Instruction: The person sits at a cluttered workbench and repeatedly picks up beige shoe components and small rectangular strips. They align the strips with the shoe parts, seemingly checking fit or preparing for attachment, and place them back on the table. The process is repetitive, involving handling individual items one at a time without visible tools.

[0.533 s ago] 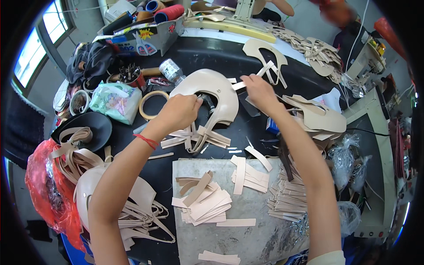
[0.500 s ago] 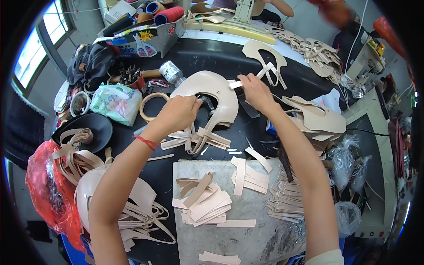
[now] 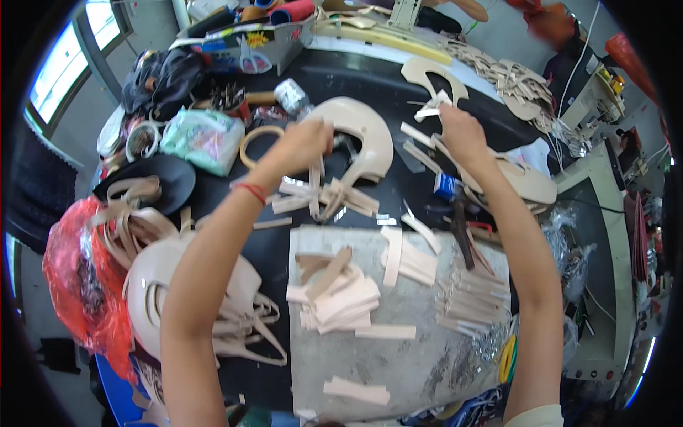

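Note:
My left hand (image 3: pixel 304 148) is closed at the left end of a curved cream leather panel (image 3: pixel 373 132), which it partly hides. Narrow leather strips (image 3: pixel 348 199) cross at the panel's lower end. Farther right, my right hand (image 3: pixel 462 134) pinches at pale leather strips (image 3: pixel 430 112); motion blurs its fingertips. Those strips lie against a cut-out leather piece (image 3: pixel 420 71). Just left of the right wrist, another pale strip (image 3: pixel 417 134) rests on the black tabletop.
A grey board (image 3: pixel 341 356) in front carries piles of leather strips (image 3: pixel 341 302). More shaped panels (image 3: pixel 153 285) and a red plastic bag (image 3: pixel 82 277) sit at left. A tape roll (image 3: pixel 250 153), a bottle (image 3: pixel 290 96) and a small blue box (image 3: pixel 445 186) stand behind. A sewing machine (image 3: pixel 405 14) is at the back.
The view has shifted slightly. My right hand has moved away from the curved panel, right and farther back, to the strips by the cut-out piece. My left hand stays at the panel.

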Demonstrator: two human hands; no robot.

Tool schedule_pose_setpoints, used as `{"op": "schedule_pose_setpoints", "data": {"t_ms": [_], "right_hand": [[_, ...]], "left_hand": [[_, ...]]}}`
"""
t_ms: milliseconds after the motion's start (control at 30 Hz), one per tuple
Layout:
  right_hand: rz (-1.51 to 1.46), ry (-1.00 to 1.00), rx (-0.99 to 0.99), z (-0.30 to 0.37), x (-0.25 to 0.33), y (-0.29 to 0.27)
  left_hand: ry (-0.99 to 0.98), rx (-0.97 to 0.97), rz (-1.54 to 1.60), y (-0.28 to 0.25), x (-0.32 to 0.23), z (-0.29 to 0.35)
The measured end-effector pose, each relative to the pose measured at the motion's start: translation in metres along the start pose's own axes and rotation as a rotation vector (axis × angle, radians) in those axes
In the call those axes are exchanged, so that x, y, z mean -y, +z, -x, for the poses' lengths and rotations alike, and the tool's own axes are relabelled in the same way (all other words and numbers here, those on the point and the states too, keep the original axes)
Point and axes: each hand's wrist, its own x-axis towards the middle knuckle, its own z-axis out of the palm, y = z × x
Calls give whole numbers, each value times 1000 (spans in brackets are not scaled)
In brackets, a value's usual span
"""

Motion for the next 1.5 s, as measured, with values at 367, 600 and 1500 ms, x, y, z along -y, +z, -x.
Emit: {"op": "schedule_pose_setpoints", "data": {"t_ms": [367, 600, 1500], "right_hand": [[2, -351, 66, 254, 183, -178], [-753, -106, 279, 320, 186, -201], [-787, -260, -98, 325, 199, -192]], "left_hand": [[-304, -492, 914, -83, -136, 252], [-597, -402, 1335, -2, -201, 352], [-483, -92, 1074, 42, -245, 340]]}}
